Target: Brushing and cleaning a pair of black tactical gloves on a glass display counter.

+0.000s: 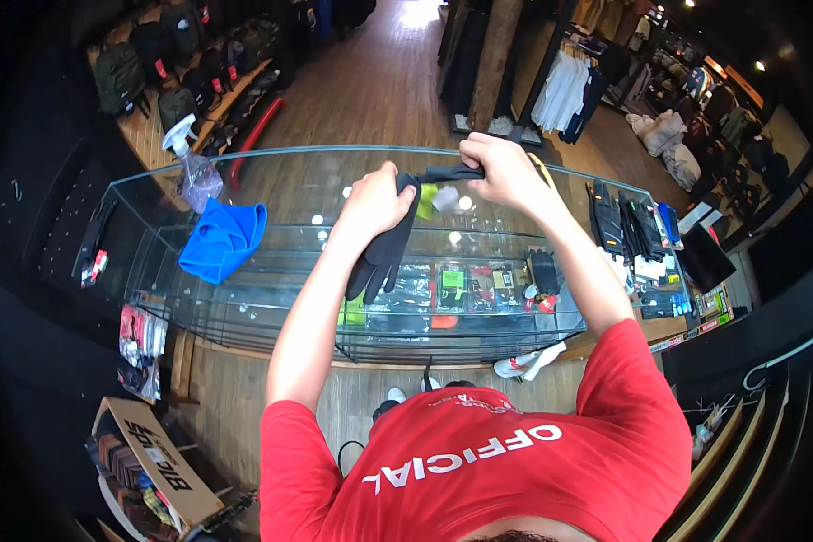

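Note:
Over a glass display case [291, 203], my left hand [376, 200] grips a black glove [383, 254] near its cuff, its fingers hanging down toward me. To the right, my right hand [498, 166] pinches a dark strip of fabric [447, 173], which reaches toward the glove's cuff; whether the two are joined cannot be told. Behind and between the hands a small yellow-green item and a pale one show at the case. A folded blue cloth [222, 240] lies on the glass to the left, beside a spray bottle [196, 169] with a white trigger head.
Packaged goods [471, 288] show through the glass. More dark gloves [606, 217] lie at the case's right end, near a dark monitor [706, 256]. Backpacks [118, 78] stand on a wooden shelf beyond, left. An open cardboard box [159, 457] is at lower left.

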A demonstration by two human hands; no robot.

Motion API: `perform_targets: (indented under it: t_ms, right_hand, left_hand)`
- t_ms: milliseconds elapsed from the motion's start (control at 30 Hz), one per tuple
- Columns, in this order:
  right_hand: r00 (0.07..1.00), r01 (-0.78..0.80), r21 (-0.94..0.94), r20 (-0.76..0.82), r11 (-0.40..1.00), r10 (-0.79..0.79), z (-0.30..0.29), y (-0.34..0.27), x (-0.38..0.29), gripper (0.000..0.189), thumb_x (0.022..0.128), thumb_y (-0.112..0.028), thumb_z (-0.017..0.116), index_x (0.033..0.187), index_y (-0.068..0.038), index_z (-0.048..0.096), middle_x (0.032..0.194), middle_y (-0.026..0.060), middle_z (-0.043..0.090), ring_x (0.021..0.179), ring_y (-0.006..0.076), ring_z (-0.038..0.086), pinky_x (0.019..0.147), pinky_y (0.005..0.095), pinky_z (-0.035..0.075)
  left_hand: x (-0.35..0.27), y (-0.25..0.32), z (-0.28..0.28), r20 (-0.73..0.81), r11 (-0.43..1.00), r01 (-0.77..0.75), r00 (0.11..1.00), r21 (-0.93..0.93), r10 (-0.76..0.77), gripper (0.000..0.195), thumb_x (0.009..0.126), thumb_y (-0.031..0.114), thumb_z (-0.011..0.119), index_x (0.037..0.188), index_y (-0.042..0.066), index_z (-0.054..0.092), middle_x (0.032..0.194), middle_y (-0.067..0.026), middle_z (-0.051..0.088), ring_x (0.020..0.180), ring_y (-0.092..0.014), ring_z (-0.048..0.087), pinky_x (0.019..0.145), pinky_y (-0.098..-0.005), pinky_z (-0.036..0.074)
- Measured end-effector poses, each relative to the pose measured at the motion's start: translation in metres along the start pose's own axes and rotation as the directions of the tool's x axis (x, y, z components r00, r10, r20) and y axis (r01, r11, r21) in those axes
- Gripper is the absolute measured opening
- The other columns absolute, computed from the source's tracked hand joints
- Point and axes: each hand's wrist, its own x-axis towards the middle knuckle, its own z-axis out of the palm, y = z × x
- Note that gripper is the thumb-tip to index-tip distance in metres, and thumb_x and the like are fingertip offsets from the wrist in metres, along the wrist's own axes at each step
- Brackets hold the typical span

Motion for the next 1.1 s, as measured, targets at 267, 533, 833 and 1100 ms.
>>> perform_targets:
  t_ms: [267, 533, 833, 1100]
  right_hand:
    - [0.781, 0.037, 0.315, -0.601, 0.948, 0.17, 0.015, -0.064, -0.047, 0.04, 0.063, -0.007, 0.089, 0.082, -0.003, 0.053, 0.087, 0.0095, 0.054, 0.071, 0.0254, 0.058, 0.061, 0.0353, 0.049]
    - [0.785, 0.178, 0.644, -0.549, 0.744, 0.288, 0.016, -0.063, -0.086, 0.034, 0.068, -0.001, 0.081, 0.086, -0.004, 0.052, 0.091, 0.0071, 0.058, 0.08, 0.0184, 0.058, 0.071, 0.0283, 0.047]
    - [0.868, 0.054, 0.959, -0.184, 0.28, 0.461, -0.033, -0.044, -0.154, 0.037, 0.08, 0.007, 0.07, 0.106, -0.006, 0.048, 0.101, 0.0003, 0.052, 0.097, 0.0061, 0.058, 0.093, 0.0233, 0.049]
    - [0.861, 0.214, 0.964, -0.262, 0.157, 0.436, -0.045, -0.01, -0.216, 0.037, 0.086, 0.017, 0.066, 0.116, 0.0, 0.054, 0.114, 0.0041, 0.057, 0.113, 0.0129, 0.061, 0.102, 0.0281, 0.05]
  left_hand:
    - [-0.035, 0.072, 0.019, -0.599, 0.809, -0.331, 0.8, -0.485, -0.032, 0.023, 0.096, 0.016, 0.066, 0.099, 0.003, 0.047, 0.079, -0.0206, 0.058, 0.074, -0.042, 0.063, 0.068, -0.0489, 0.048]
    - [-0.061, 0.11, 0.037, -0.708, 0.702, -0.507, 0.706, -0.501, 0.003, 0.02, 0.094, 0.007, 0.066, 0.101, 0.002, 0.048, 0.085, -0.0084, 0.052, 0.076, -0.02, 0.051, 0.072, -0.0343, 0.046]
    - [-0.086, 0.151, 0.064, -0.398, 0.278, -0.444, 0.894, -0.852, 0.207, 0.033, 0.094, 0.009, 0.055, 0.127, 0.001, 0.057, 0.1, -0.0012, 0.056, 0.088, -0.009, 0.052, 0.085, -0.0242, 0.043]
    - [-0.121, 0.205, 0.081, -0.425, 0.507, -0.518, 0.855, -0.689, 0.297, 0.042, 0.087, -0.008, 0.068, 0.128, 0.002, 0.069, 0.097, -0.0024, 0.063, 0.089, -0.011, 0.061, 0.087, -0.0251, 0.052]
